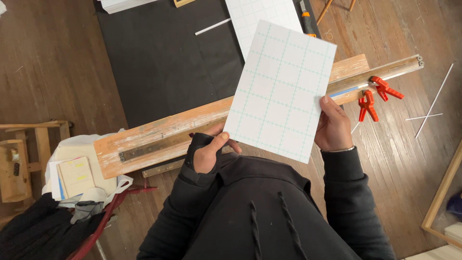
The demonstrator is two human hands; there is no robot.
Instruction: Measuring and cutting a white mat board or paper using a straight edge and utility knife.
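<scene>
I hold a white rectangular sheet (pixel 281 89) printed with a pale green grid, tilted, in front of my chest. My left hand (pixel 210 150), in a black fingerless glove, pinches its lower left corner with the thumb on top. My right hand (pixel 333 126) grips the sheet's lower right edge, thumb on its face. Under the sheet a long worn wooden board (pixel 163 135) runs diagonally from lower left to upper right. Two orange spring clamps (pixel 374 96) bite its right end.
A black mat (pixel 163 58) lies beyond the board, with a second gridded sheet (pixel 255 14), a white strip (pixel 212 26) and an orange-handled knife (pixel 306 19). A chair with papers (pixel 77 175) stands at left. Thin white rods (pixel 433 101) lie on the wood floor; a wooden frame (pixel 445 192) at right.
</scene>
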